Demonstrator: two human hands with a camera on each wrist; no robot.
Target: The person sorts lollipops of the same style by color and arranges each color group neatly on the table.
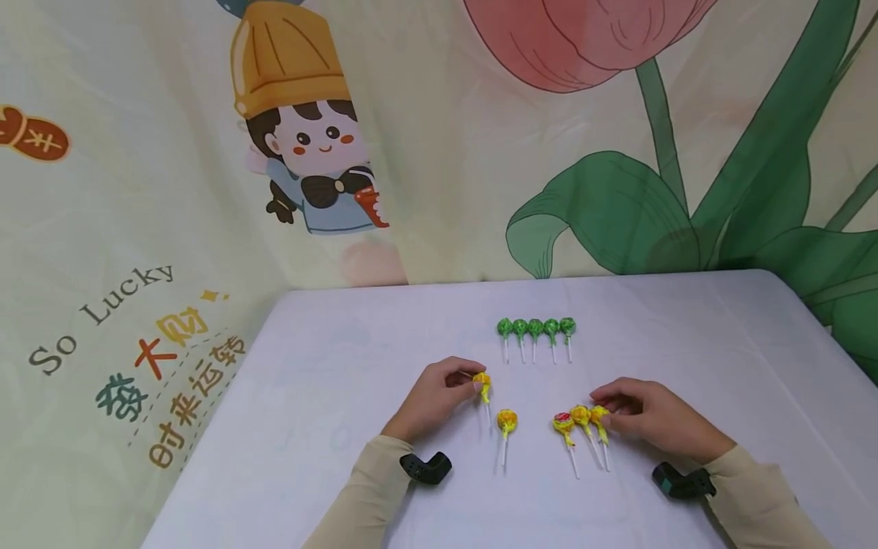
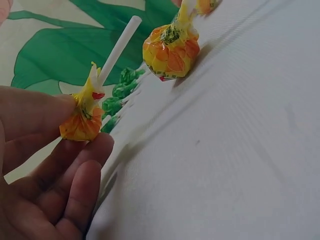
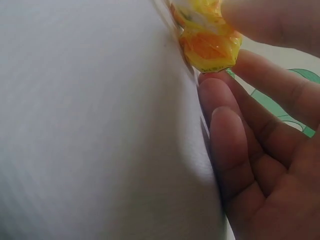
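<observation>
My left hand (image 1: 439, 396) pinches the head of a yellow lollipop (image 1: 483, 383) between thumb and fingers; the left wrist view shows that lollipop (image 2: 83, 120) held with its white stick pointing up and away. A second yellow lollipop (image 1: 507, 422) lies loose just to its right, seen too as the lollipop (image 2: 171, 50) lying beyond. My right hand (image 1: 641, 415) pinches the rightmost yellow lollipop (image 1: 600, 418) of three lying side by side; up close the wrapped head (image 3: 210, 42) sits between thumb and fingertips. Neighbours: a yellow one (image 1: 581, 416) and a red-topped one (image 1: 564, 424).
Several green lollipops (image 1: 536, 329) lie in a neat row farther back on the white table (image 1: 329, 396). A printed fabric backdrop (image 1: 206, 191) hangs behind and to the left. Black wrist straps (image 1: 425, 467) sit on both sleeves.
</observation>
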